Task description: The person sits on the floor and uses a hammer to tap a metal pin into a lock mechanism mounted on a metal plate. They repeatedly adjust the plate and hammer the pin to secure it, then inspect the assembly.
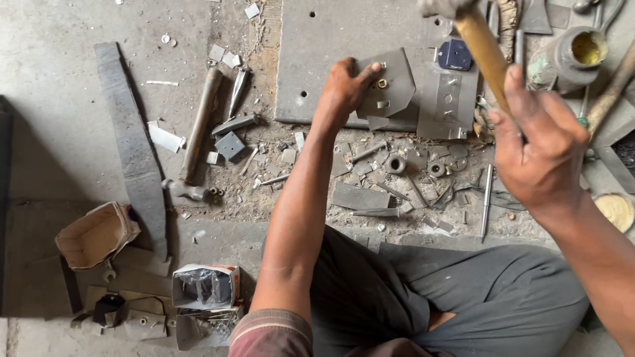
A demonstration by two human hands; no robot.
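Nearest to me I see my own crossed legs in dark grey trousers [463,297], seated on a rough grey concrete floor [53,119]. To the near left on that floor lie two torn open cardboard boxes [205,287] and a crumpled brown paper carton [96,235]. Just beyond my knees the floor is strewn with dusty metal scraps, small flat offcuts, washers and ring-shaped bushes [395,164], with a slim steel punch [487,198] lying among them. Farther left a long dark flat steel bar [132,145] runs away from me, and beside it lies a spare hammer with a wooden handle [198,129]. Beyond the scraps sits a thick grey steel base plate with drilled holes [331,39], flat on the floor. My left hand [347,89] reaches onto its near edge, fingers curled and thumb stretched forward, pressing down a folded grey sheet-metal piece [390,86] that rests on the plate, with a small brass-coloured ring showing by my thumb tip. My right hand [536,142] is clenched tight around the pale wooden handle of a hammer [483,43], raised above the plate, its head cut off by the top edge. At far right stands a grimy grey tin with yellow contents [575,53].
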